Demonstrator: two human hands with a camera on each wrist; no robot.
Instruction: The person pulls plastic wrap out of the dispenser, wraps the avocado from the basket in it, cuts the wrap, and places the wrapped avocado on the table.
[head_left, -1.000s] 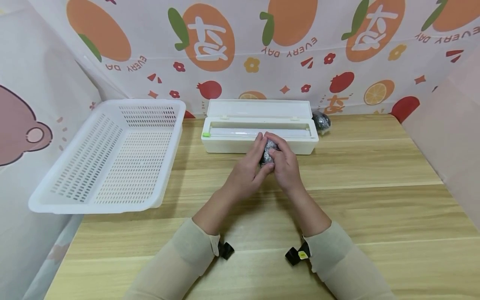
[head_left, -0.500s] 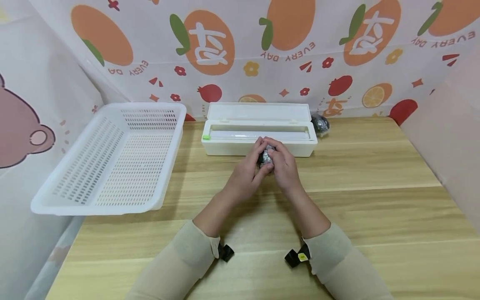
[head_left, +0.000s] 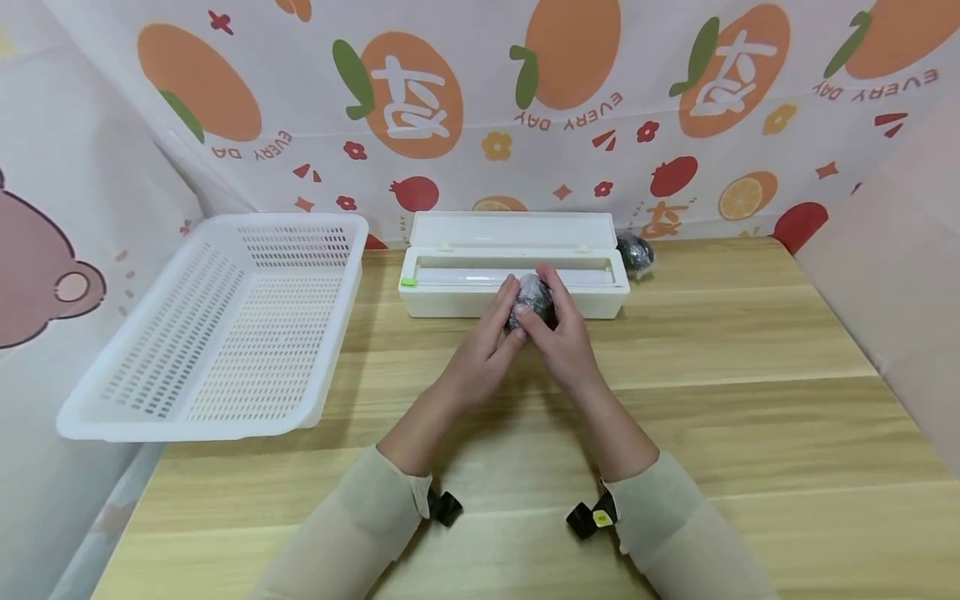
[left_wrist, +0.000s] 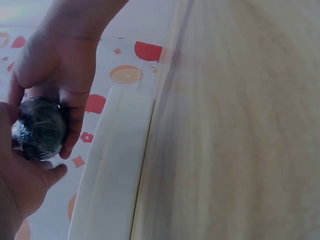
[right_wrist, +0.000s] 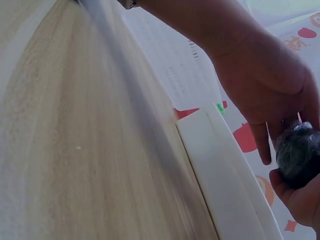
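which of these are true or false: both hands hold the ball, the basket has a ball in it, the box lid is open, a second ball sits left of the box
1. Both hands hold the ball: true. The left hand and right hand grip the ball between them.
2. The basket has a ball in it: false. The basket holds nothing.
3. The box lid is open: true. The box has its lid up.
4. A second ball sits left of the box: false. The second ball lies at the box's right end.

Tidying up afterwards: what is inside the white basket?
The white basket shows only its own perforated floor and walls. Its near rim may hide a thin strip of floor. The wrapped ball is in both hands, outside it.
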